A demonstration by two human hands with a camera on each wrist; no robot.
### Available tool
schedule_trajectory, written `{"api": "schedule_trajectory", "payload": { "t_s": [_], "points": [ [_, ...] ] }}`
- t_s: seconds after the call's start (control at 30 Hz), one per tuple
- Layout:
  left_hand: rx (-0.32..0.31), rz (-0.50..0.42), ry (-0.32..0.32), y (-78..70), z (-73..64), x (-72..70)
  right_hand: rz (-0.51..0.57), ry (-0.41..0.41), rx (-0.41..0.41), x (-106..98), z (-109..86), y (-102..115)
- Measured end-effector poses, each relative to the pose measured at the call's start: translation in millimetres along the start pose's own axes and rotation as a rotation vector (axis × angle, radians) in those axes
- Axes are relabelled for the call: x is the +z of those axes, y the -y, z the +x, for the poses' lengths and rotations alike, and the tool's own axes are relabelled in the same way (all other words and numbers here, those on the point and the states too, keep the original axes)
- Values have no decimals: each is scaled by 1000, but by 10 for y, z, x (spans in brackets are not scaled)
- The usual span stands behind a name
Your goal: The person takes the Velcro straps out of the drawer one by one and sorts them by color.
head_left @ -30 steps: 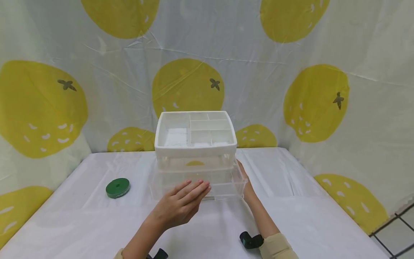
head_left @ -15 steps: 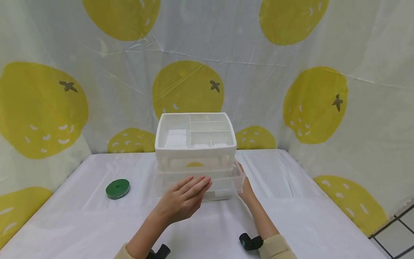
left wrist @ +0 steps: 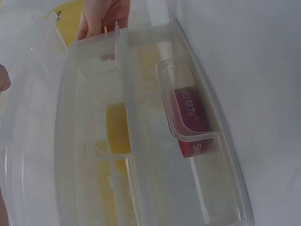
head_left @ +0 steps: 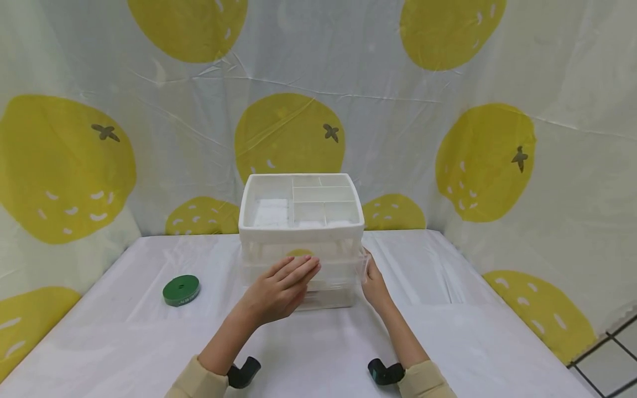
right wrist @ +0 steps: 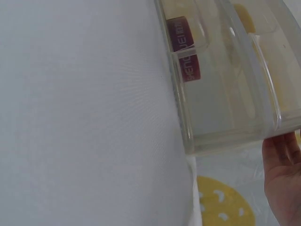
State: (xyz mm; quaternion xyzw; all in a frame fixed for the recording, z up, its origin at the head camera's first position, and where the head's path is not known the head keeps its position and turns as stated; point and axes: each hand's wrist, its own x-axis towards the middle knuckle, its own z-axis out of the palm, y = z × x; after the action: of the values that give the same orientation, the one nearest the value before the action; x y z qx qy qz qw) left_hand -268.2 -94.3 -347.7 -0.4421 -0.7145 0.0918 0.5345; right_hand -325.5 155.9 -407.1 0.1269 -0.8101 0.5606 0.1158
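Observation:
A white organizer box (head_left: pixel 301 224) with clear drawers stands mid-table, its top divided into compartments. A clear drawer (head_left: pixel 338 273) juts a little from its front. My left hand (head_left: pixel 278 290) lies against the drawer's front with straight fingers. At the drawer's right side is my right hand (head_left: pixel 374 282); in the right wrist view this hand (right wrist: pixel 284 179) touches the side with extended fingers. Through the lowest drawer (left wrist: pixel 183 188) a red lettered roll (left wrist: pixel 190 117) shows. A yellow thing (left wrist: pixel 117 128) appears in the drawer above, its kind unclear.
A green roll of strap (head_left: pixel 181 290) lies on the white table cover (head_left: pixel 318 354), left of the box. Behind and at both sides hangs a pale curtain (head_left: pixel 388 132) with yellow fruit prints. Dark wrist devices (head_left: pixel 386 372) sit near both sleeves.
The jutting drawer has slid back into the box, baring the lowest drawer's front. Both hands moved with it, the left still against its front and the right at its side.

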Motion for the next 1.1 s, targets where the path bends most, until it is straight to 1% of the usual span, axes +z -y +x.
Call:
{"api": "schedule_trajectory", "payload": {
  "t_s": [0.13,0.23,0.37,0.53,0.6,0.73,0.97,1.03,1.1],
  "points": [
    [-43,4,18,4,-46,50,19,2,12,1,-3,-6],
    [-74,8,-13,-30,-90,105,27,13,11,2,-6,-10],
    [-99,27,-58,-76,-131,178,18,15,18,4,-4,-12],
    [-124,57,-43,-94,-152,232,21,19,20,0,4,-4],
    [-126,66,-34,-95,-160,247,21,17,18,0,4,-1],
    [-117,86,-38,-96,-177,261,28,17,14,4,6,11],
    [-97,100,-88,-109,-224,288,4,-3,23,6,0,19],
    [-95,94,-82,-110,-242,298,-4,-4,31,5,-2,19],
    [-97,83,-58,-108,-258,306,-1,-1,33,1,0,12]
  ]
}}
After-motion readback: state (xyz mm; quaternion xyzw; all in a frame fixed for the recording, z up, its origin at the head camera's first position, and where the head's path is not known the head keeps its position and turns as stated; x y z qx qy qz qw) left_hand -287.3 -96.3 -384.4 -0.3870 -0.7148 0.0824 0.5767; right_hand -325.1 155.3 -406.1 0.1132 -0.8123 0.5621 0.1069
